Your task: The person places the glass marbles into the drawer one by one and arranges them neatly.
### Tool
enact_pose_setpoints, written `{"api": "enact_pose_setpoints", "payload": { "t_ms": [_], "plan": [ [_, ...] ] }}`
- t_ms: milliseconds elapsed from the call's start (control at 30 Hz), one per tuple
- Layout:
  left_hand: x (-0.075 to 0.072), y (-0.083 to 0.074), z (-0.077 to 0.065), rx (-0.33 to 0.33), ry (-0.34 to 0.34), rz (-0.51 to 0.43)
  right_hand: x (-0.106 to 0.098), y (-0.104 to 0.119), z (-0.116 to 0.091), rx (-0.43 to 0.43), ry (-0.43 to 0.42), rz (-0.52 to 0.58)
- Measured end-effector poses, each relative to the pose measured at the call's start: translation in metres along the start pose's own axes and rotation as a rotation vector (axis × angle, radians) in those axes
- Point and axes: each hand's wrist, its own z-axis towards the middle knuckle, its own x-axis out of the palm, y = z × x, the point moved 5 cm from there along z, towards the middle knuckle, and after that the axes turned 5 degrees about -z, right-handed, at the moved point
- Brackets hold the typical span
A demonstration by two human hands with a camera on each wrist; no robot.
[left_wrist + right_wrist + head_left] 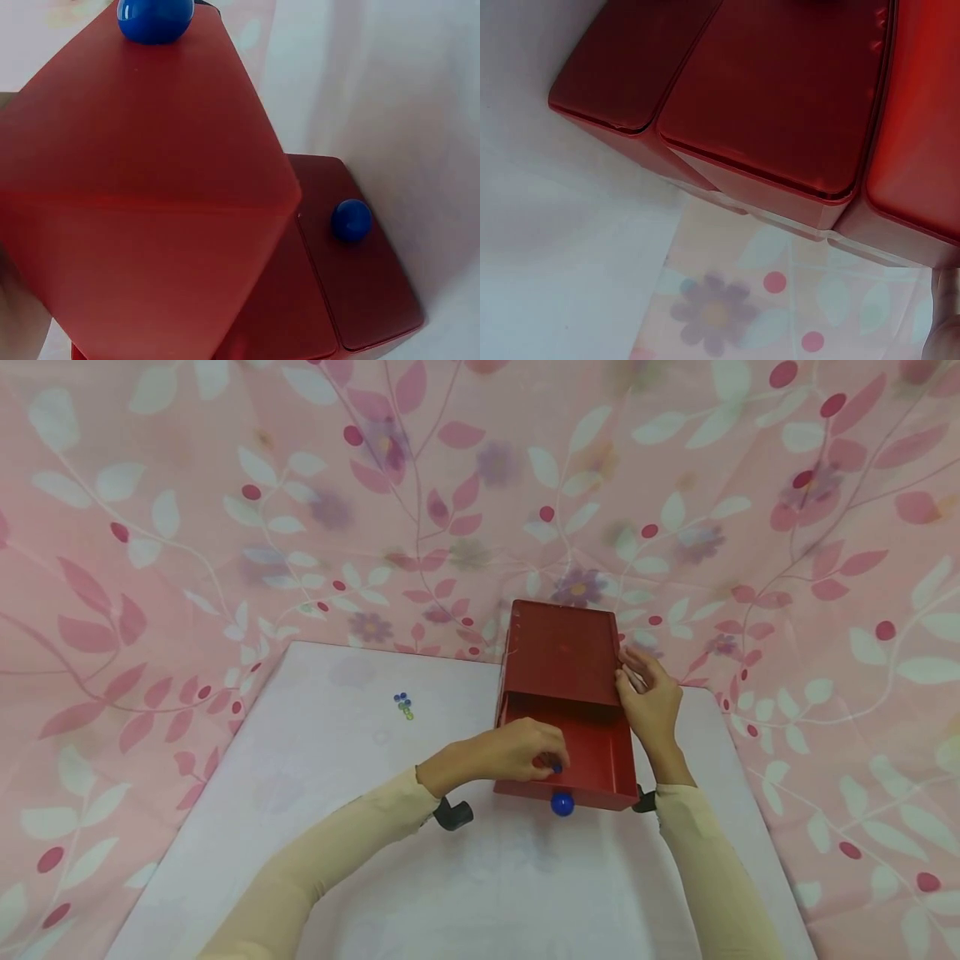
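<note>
A red drawer cabinet (562,647) stands on the table with its top drawer (600,752) pulled out; a round blue knob (562,804) sits on the drawer front. Over the drawer, my left hand (517,750) pinches a small blue marble (557,768) in its fingertips. My right hand (651,697) rests against the cabinet's right side, thumb and fingers extended along the upper edge. The left wrist view shows the drawer's underside (142,262) from close by and a lower drawer front with its own blue knob (352,220).
Several small blue marbles (402,697) and yellow-green marbles (407,712) lie together on the white table (337,777), left of the cabinet. A floral pink cloth (420,527) hangs behind and around the table. Black wrist-camera parts (453,814) stick out near the left wrist.
</note>
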Motion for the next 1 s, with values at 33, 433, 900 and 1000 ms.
{"api": "enact_pose_setpoints", "payload": {
  "t_ms": [33,433,900,1000],
  "plan": [
    [0.0,0.0,0.001,-0.008,0.013,0.007,0.0,0.0,0.0,-0.001,0.001,0.0],
    [0.005,0.002,0.011,-0.073,0.167,0.162,0.001,0.002,0.0,-0.001,-0.004,0.004],
    [0.01,0.004,0.01,-0.052,0.187,0.176,0.001,0.004,0.0,0.008,-0.014,-0.016],
    [0.011,0.005,0.009,-0.052,0.187,0.169,0.001,0.003,0.0,0.008,-0.013,-0.008]
  ]
}}
